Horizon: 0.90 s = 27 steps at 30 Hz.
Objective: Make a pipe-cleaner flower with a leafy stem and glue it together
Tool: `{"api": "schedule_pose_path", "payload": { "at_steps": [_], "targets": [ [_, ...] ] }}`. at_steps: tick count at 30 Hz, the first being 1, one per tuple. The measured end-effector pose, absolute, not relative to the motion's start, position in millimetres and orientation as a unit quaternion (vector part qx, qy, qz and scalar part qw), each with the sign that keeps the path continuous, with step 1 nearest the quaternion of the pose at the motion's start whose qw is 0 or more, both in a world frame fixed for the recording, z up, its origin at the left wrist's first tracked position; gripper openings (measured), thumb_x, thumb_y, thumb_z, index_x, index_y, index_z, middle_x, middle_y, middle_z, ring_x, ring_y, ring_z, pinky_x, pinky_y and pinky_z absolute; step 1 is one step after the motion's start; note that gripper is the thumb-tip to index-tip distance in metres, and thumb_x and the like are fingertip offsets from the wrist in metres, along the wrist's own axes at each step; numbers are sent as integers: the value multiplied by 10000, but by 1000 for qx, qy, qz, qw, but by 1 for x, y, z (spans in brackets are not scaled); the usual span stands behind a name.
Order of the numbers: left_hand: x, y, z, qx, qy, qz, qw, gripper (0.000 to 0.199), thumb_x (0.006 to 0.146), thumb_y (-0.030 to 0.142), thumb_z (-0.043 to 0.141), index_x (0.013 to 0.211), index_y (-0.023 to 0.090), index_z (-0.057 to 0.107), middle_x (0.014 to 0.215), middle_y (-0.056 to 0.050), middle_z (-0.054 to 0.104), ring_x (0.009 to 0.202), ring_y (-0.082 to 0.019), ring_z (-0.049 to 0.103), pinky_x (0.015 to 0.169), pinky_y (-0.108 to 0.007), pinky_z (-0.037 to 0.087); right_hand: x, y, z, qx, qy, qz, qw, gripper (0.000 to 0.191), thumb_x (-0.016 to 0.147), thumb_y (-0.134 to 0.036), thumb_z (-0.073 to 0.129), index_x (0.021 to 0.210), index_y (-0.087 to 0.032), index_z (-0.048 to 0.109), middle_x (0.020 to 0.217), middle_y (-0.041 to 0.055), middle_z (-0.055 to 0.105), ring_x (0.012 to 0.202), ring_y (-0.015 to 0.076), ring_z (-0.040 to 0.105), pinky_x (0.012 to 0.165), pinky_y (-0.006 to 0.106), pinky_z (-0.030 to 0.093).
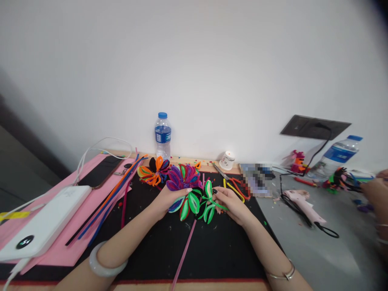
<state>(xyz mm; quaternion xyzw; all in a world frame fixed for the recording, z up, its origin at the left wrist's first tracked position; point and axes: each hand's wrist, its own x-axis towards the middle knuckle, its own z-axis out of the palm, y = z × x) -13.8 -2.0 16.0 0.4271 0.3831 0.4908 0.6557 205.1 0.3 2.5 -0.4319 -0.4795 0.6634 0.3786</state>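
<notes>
My left hand (169, 199) is closed around a pipe-cleaner flower (182, 178) with purple and multicoloured loop petals. Below its fingers hang green, red and blue looped petals (188, 205), and a pink stem (185, 252) runs down toward the front edge. In my right hand (232, 202) is a green pipe-cleaner leaf sprig (209, 208), pinched between thumb and fingers beside the flower. The two pieces overlap, and I cannot tell whether they are joined. Behind my left hand lies an orange pipe-cleaner flower (155, 171).
A water bottle (163, 137) and paper cup (227, 160) stand by the wall. Scissors (226, 176) lie behind my right hand. Pipe cleaners (106, 204), a phone (100, 171) and a power bank (45, 220) are left. A pink glue gun (306, 206) and another person's hand (376, 194) are right.
</notes>
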Motion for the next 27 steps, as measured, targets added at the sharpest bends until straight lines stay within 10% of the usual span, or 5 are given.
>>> {"api": "schedule_pose_path", "payload": {
  "at_steps": [27],
  "targets": [
    [-15, 1, 10, 412, 388, 485, 667, 421, 621, 268, 719, 1008, 134, 625, 1036, -108, 655, 965, -262, 599, 850, -350, 463, 208, 0, 6, -468, -439, 673, 368, 293, 788, -424, 524, 836, -136, 552, 661, 16, 611, 435, 112, 569, 392, 221, 436]
  ]
}}
